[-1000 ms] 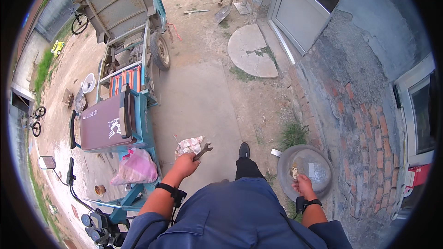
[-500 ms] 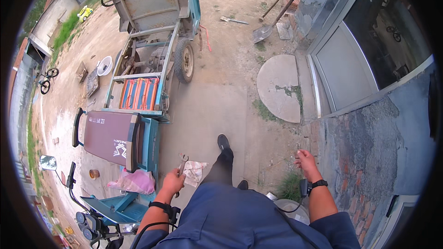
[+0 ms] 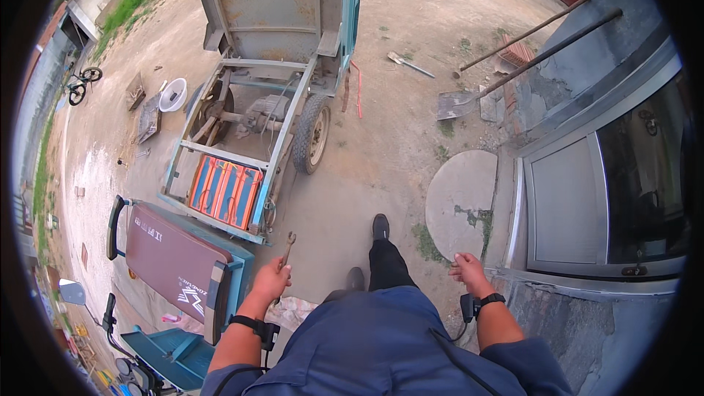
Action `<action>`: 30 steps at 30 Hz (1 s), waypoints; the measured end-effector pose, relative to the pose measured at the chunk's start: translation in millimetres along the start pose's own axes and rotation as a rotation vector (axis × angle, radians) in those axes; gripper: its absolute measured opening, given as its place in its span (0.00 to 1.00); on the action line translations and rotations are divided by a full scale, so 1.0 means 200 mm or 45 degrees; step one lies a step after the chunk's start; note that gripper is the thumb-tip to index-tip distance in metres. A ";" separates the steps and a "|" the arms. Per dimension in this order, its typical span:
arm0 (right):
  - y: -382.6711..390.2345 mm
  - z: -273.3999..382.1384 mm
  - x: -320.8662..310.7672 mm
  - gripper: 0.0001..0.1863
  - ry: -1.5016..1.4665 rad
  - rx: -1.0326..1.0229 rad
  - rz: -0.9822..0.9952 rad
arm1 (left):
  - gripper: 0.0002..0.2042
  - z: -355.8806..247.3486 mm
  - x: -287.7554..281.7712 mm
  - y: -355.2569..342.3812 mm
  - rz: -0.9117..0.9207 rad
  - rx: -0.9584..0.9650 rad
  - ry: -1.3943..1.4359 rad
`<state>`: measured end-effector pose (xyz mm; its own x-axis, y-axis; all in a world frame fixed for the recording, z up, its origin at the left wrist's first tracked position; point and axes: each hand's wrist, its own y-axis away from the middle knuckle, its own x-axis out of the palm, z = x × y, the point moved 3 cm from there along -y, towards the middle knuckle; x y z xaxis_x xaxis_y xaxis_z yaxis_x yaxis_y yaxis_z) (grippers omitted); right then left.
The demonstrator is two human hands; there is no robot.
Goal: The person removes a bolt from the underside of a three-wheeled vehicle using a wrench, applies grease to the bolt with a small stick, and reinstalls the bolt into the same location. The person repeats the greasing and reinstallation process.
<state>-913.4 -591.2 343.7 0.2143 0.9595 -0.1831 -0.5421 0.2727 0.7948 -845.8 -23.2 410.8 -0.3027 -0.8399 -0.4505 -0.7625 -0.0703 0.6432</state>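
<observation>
My left hand [image 3: 272, 279] is closed around a metal open-ended wrench [image 3: 288, 246], whose jaw sticks up past the fingers. My right hand [image 3: 468, 272] hangs out to the right with loosely bent fingers, apart from each other, and nothing in it. On the left stands a teal motor tricycle; its brown seat [image 3: 172, 260] is nearest to my left hand. Beyond the seat, the open frame [image 3: 220, 148] holds several orange-and-blue batteries [image 3: 225, 191] with wires over them. The rusty cargo bed [image 3: 268, 11] is tipped up at the far end, above a rear wheel [image 3: 313, 134].
A shovel [image 3: 458, 105] and another long handle [image 3: 522, 38] lean against the right wall near a grey door [image 3: 565, 209]. A round concrete slab [image 3: 460, 198] lies before the door. A white basin [image 3: 173, 95] stands beyond the tricycle. A small spade-like tool [image 3: 411, 64] lies on the dirt.
I have stepped forward, so the tricycle frame and the door now appear nearer. The wrench stays in my left hand; the pinkish cloth on the ground has slipped mostly behind my body.
</observation>
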 end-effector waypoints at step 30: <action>-1.73 2.60 2.49 0.46 0.426 -0.205 0.460 | 0.17 -0.41 -1.01 -1.66 -0.289 -0.473 0.804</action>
<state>-196.2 -244.6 278.4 -0.2666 0.9576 -0.1093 -0.6574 -0.0977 0.7472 -485.1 124.3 339.8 0.3076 -0.9236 -0.2287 -0.4910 -0.3599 0.7933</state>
